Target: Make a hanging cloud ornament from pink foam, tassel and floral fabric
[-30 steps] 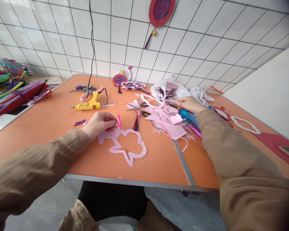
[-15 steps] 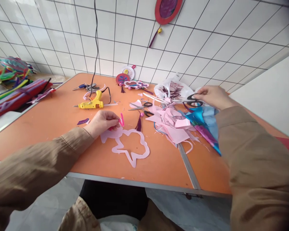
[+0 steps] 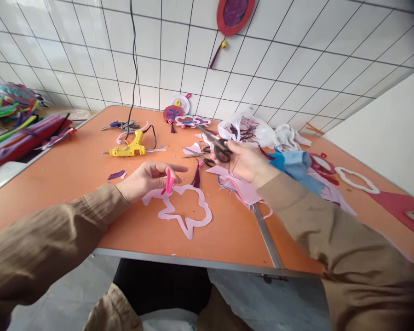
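Head view: our left hand (image 3: 150, 179) pinches a folded pink strip (image 3: 170, 180), mid-frame; our right hand (image 3: 248, 161) grips black-handled scissors (image 3: 223, 151), right of centre. Wavy pink outline (image 3: 207, 212), lower centre, looks cut out. Strip appears unattached; we judge trimming and joining remain.

White tiled wall (image 3: 179, 55) right across the back, dark grout lines slanting every which way (pale sheen (image 3: 31, 23) up at left)! In front, an orange tabletop (image 3: 131, 230), metal-edged; plain white surface (image 3: 393, 133) at right; grey floor (image 3: 69, 294) below.
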A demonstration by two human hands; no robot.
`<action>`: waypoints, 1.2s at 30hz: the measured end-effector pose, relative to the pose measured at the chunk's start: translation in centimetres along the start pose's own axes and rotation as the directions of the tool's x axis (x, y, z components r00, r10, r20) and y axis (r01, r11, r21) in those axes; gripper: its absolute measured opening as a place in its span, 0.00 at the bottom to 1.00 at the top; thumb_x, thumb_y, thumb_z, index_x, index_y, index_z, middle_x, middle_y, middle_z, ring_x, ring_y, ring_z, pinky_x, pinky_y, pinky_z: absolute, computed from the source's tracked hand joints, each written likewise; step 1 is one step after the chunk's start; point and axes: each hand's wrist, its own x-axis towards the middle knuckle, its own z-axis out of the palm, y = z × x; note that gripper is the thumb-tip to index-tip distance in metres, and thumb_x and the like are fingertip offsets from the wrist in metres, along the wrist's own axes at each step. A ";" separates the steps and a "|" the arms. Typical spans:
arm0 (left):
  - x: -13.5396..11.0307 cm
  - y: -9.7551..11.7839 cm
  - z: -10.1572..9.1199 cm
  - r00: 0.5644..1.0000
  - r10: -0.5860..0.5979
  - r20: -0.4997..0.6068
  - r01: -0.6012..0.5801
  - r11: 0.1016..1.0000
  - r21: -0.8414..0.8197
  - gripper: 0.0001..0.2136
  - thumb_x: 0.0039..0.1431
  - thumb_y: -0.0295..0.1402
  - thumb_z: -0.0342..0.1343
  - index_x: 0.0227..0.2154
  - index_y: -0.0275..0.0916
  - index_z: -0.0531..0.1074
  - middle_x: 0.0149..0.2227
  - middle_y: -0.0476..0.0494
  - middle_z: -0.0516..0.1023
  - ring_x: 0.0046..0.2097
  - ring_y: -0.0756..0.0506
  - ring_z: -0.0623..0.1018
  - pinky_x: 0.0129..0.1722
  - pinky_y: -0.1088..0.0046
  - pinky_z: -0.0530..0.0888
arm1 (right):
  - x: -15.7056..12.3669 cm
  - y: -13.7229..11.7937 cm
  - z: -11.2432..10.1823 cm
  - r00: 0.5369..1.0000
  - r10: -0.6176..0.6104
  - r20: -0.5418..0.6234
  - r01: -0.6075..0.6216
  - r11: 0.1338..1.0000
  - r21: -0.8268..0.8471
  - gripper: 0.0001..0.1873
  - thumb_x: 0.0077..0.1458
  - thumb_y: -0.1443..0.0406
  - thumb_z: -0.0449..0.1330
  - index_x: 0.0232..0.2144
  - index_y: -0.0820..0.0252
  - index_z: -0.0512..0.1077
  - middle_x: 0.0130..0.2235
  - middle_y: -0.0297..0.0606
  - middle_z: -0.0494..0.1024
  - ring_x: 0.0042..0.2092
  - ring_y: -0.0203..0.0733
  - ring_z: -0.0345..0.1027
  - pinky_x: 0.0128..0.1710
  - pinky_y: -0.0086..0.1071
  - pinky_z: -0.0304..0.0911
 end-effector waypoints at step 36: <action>0.6 0.4 0.8 0.946 0.004 -0.323 0.021 0.997 0.073 0.10 0.44 0.33 0.68 0.24 0.34 0.73 0.22 0.49 0.75 0.22 0.54 0.71 0.24 0.77 0.72 | -2.7 6.0 5.4 0.410 -0.680 0.608 0.858 0.063 -0.509 0.04 0.61 0.68 0.57 0.38 0.54 0.70 0.40 0.43 0.76 0.45 0.49 0.72 0.48 0.46 0.69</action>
